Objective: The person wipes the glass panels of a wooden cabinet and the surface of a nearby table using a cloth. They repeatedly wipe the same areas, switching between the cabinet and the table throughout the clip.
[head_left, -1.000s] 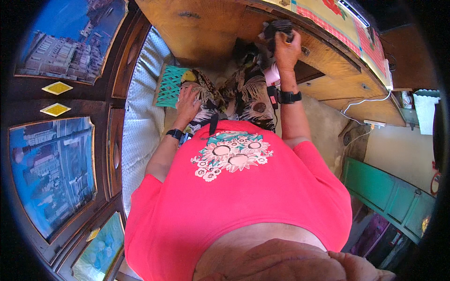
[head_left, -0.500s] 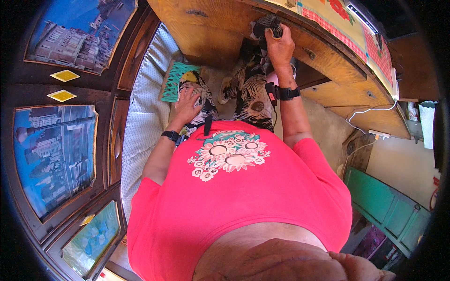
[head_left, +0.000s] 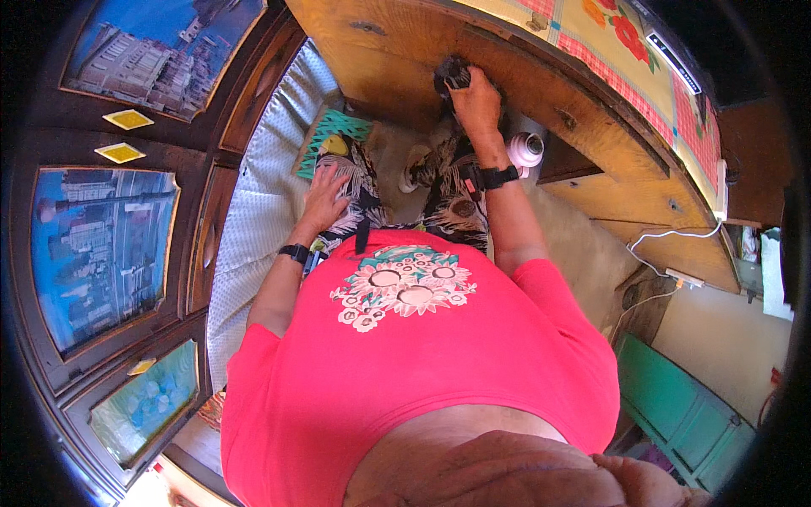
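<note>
My right hand (head_left: 476, 106) is closed round a bunched dark cloth (head_left: 454, 76) with a pale patch. It presses or holds the cloth close to the front of a brown wooden panel (head_left: 397, 51) under the table; whether they touch is hard to tell. My left hand (head_left: 323, 196) lies with fingers spread on my left thigh, on the black-and-white patterned trousers (head_left: 365, 190), and holds nothing. Just beyond it, near my left knee, is a teal criss-cross patterned piece (head_left: 314, 150) with a light border.
A pink bottle (head_left: 525, 152) stands right of my right wrist. Above the panel is a tabletop with a flowered, checked cover (head_left: 583, 42). White cables (head_left: 667, 232) hang at the right. A bed with a pale sheet (head_left: 245, 220) and dark picture panels (head_left: 110, 245) line the left.
My right hand has moved left and lower along the wooden panel with the cloth. The pink bottle, mostly hidden before, now shows. My left hand stays on the thigh.
</note>
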Tool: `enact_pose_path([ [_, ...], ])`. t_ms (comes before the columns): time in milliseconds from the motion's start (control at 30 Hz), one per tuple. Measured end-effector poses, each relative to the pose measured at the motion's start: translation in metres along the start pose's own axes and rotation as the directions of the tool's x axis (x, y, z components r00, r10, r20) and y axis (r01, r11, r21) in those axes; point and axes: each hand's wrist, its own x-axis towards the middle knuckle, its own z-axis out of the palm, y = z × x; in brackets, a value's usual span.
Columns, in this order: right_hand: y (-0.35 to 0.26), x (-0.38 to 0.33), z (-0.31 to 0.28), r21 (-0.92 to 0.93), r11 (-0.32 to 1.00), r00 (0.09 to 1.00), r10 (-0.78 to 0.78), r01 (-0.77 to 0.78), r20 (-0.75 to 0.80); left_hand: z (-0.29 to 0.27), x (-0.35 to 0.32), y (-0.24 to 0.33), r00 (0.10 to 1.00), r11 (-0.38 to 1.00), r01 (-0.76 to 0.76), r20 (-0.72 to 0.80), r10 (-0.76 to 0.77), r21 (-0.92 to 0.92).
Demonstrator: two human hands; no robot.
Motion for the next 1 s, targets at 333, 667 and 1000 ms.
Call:
enact_pose_path([
  [333,0.019,-0.021,-0.023,0.009,1.000,0.991,-0.024,0.026,-0.130,-0.009,-0.039,-0.002,0.997,0.999,0.050,-0.062,-0.050,-0.006],
  [667,0.006,-0.026,-0.006,0.051,0.997,0.994,-0.052,0.057,-0.096,-0.007,-0.093,-0.016,0.930,0.932,0.362,-0.066,-0.361,-0.001],
  [1000,0.045,-0.062,0.040,-0.025,1.000,0.931,-0.008,0.018,0.364,0.007,-0.122,-0.030,0.854,0.859,0.512,-0.101,-0.510,-0.016],
])
